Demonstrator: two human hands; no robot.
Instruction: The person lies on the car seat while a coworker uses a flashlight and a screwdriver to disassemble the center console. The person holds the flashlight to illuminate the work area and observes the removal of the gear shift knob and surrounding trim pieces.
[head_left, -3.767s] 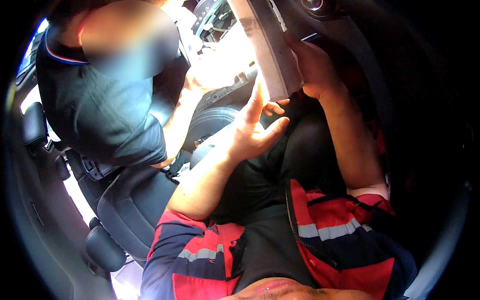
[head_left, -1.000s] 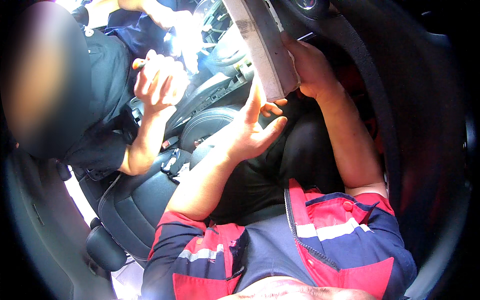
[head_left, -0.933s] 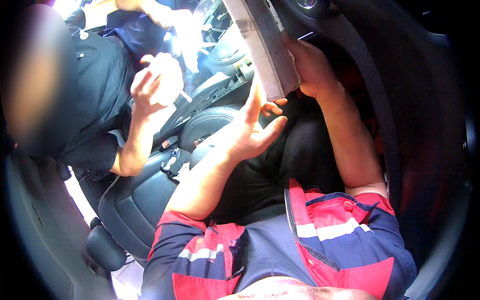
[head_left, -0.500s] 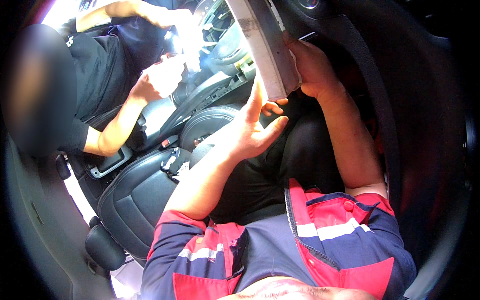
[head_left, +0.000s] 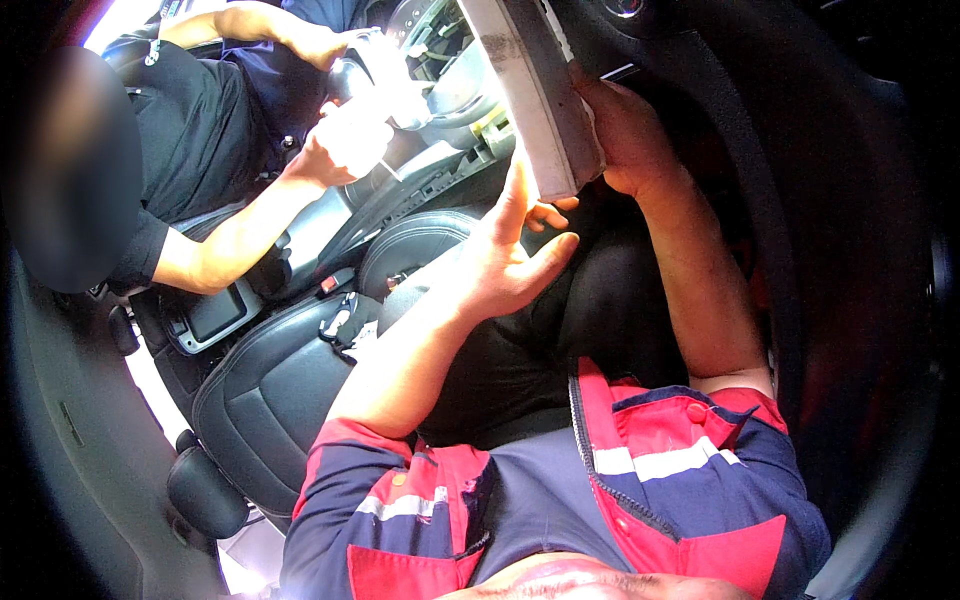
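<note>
A long, flat-sided panel (head_left: 538,110), off-white with dark smudges on one face and grey-brown on the other, stands tilted in front of me. Its upper end runs out of the picture. My right hand (head_left: 630,135) grips its right side, fingers partly hidden behind it. Against the lower left edge rests a raised finger of my left hand (head_left: 510,250). That hand's thumb is spread away, and other fingertips show just below the panel's lower end. My left hand is open, touching the panel rather than closed round it.
At the left a co-worker in dark clothes reaches in; their hand (head_left: 345,145) is at a glaring bright object. Black leather seats (head_left: 270,400), a red buckle (head_left: 337,283) and a centre console (head_left: 215,315) lie to my left. The dark door trim (head_left: 745,150) curves along my right.
The co-worker's near hand has moved right and slightly up, toward the dashboard. My hands and the panel have barely moved.
</note>
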